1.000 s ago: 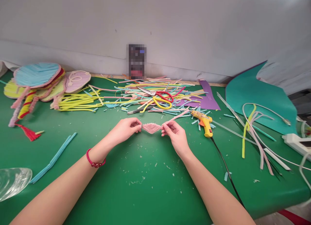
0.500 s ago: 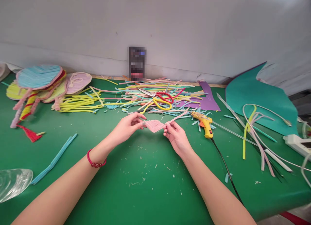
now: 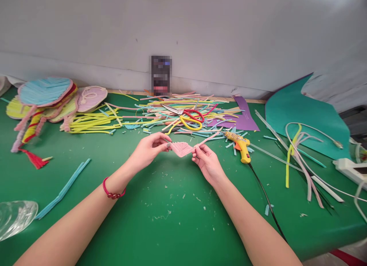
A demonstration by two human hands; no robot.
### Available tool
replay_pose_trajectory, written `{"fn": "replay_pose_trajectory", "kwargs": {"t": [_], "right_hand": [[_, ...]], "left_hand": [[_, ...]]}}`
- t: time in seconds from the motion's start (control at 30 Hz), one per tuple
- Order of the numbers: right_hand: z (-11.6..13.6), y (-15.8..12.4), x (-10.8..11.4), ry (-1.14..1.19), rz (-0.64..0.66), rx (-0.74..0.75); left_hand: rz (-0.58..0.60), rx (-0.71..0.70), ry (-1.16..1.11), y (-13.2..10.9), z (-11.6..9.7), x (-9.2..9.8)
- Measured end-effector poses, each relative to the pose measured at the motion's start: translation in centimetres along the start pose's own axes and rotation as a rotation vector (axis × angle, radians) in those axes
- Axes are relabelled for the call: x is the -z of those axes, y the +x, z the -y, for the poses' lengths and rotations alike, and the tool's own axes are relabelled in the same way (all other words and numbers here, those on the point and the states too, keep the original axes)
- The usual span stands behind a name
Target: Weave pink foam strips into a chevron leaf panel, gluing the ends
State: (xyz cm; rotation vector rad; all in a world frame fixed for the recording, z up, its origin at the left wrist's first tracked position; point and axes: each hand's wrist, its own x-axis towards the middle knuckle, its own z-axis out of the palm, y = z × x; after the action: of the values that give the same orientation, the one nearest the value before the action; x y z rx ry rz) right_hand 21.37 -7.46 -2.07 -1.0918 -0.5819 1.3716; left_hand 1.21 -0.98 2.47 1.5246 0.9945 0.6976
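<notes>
A small pink fuzzy piece, built of pipe cleaners laid in a V pattern, is held just above the green table between my two hands. My left hand pinches its left corner between thumb and fingers. At the right corner, my right hand pinches it where a pink pipe cleaner sticks out up and to the right. Behind my hands, scissors with red and yellow handles lie on a pile of coloured pipe cleaners. Right of my right hand rests a yellow glue gun.
Finished pipe-cleaner fans are stacked at the left, near blue pipe cleaners and a clear plastic dish. A phone leans on the wall. Purple sheet, teal sheet, cables and a white power strip occupy the right.
Almost nothing differs. Both hands keep their hold on the pink piece, and the view has shifted very slightly.
</notes>
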Motion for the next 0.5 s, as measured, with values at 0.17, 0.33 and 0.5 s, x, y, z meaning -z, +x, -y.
{"fn": "replay_pose_trajectory", "kwargs": {"t": [0.17, 0.33, 0.5], "right_hand": [[0.02, -0.02, -0.04, -0.018, -0.009, -0.002], [0.03, -0.08, -0.02, -0.007, 0.005, -0.003], [0.02, -0.11, -0.01, -0.013, 0.007, -0.001]], "left_hand": [[-0.006, -0.009, 0.033, -0.01, 0.04, -0.03], [-0.005, 0.003, 0.025, 0.06, 0.12, -0.03], [-0.004, 0.009, 0.041, 0.11, 0.23, 0.02]]}}
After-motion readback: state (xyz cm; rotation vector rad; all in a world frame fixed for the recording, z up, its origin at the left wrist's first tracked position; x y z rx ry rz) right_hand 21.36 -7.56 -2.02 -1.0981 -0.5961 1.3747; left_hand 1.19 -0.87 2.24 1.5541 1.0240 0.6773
